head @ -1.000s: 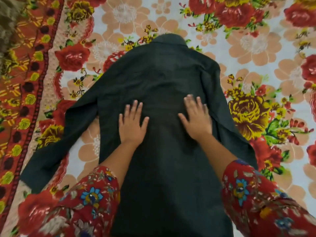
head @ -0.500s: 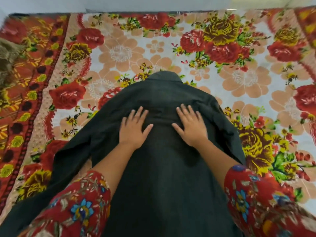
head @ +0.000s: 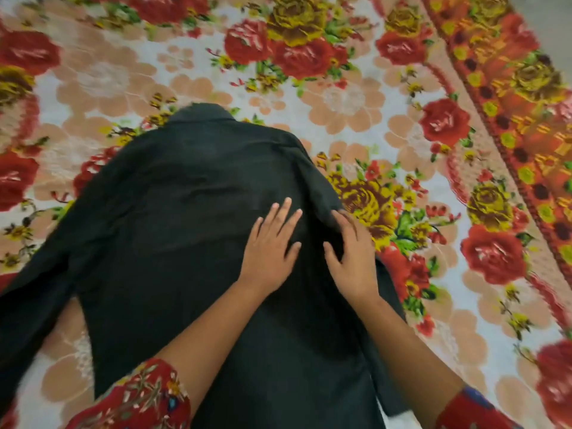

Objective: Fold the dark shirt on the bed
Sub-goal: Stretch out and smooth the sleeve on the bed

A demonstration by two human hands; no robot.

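Now pressing the dark shirt (head: 185, 243) with a flat left hand (head: 272, 243), touching its right-side sleeve (head: 322, 187) with the spread right hand (head: 353, 261) just beside; lying lengthwise on the floral bedsheet (head: 356, 100), collar (head: 201, 111) farthest.

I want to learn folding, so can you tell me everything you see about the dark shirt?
The dark shirt lies on the flowery bedsheet, collar at the far end. It looks like thin, slightly wrinkled cloth. Its left sleeve spreads out sideways; the right sleeve lies along the body's edge. The left hand presses flat on its middle, and the right hand rests on the right sleeve.
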